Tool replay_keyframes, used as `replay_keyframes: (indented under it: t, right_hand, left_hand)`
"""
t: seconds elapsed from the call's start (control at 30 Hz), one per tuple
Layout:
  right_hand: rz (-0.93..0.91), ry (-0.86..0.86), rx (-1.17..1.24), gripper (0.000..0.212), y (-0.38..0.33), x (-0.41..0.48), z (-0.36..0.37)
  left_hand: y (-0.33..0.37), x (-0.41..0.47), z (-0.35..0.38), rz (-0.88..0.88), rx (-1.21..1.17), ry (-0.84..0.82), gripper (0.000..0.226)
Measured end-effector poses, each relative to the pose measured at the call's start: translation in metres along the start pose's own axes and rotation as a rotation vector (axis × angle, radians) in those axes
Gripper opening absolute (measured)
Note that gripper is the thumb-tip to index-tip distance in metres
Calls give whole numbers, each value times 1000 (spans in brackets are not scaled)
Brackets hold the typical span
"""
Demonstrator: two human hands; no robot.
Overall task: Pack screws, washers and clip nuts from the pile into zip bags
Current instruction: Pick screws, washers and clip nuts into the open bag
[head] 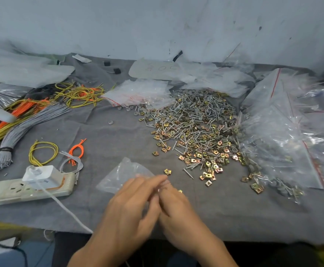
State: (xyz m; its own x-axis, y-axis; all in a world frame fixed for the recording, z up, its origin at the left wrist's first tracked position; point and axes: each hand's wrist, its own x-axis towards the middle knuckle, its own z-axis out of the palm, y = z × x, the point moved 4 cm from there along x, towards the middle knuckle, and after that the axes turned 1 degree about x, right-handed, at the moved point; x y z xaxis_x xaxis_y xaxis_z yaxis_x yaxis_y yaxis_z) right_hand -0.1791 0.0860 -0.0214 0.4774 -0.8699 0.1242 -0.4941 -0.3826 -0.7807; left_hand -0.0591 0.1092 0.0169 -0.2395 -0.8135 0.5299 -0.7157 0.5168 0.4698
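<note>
Head view: left hand (132, 205) pinching small zip bag (121, 175), near-left of hardware pile (195, 128). Right hand (176, 209) curled at bag mouth; grip unclear, blurred. Best: hold mouth spread, feed parts deep; clip nut (167, 171) off pile's near edge next.

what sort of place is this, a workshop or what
Probably a small hand-packing workbench: a loose pile of screws, washers and clip nuts on grey cloth, a stack of empty zip bags behind it, and bundled wires at the left.
</note>
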Motion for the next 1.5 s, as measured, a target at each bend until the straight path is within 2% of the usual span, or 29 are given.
replay_keyframes:
  t: [0.1, 0.23, 0.3, 0.4, 0.5, 0.63, 0.8, 0.97, 1.17, 1.37, 1.5]
  right_hand:
    - [-7, 59, 88, 36, 2, 4, 3]
    - [18, 136, 34, 59, 3, 11, 7]
    - [30, 112, 89, 51, 2, 16, 11]
    - [77, 29, 69, 27, 5, 22, 14]
    - [31, -28, 27, 32, 7, 19, 13]
    - [56, 63, 11, 28, 25, 4, -7]
    - [244, 222, -269, 18, 67, -16, -41]
    - [281, 103, -336, 21, 78, -12, -37]
    - [238, 105, -286, 9, 77, -8, -34]
    - [225, 213, -31, 14, 69, 2, -23]
    - [167, 319, -38, 11, 54, 27, -15]
  left_hand:
    - [-8, -2, -5, -37, 45, 42, 42]
    - [-17, -2, -10, -86, 162, 11, 44]
    - [-24, 0, -13, -94, 210, 1, 44]
    - [-39, 4, -16, -65, 237, 13, 33]
    - [-60, 8, -14, -92, 263, 120, 31]
    - [-81, 11, 3, -188, 278, 191, 32]
    - [-91, 11, 38, -307, 230, 84, 41]
    - [-96, 12, 59, -386, 133, -61, 52]
    - [-101, 4, 61, -355, 96, -51, 47]
    - [-103, 0, 62, -314, 92, -47, 43]
    - [-101, -1, 62, -324, 60, -52, 43]
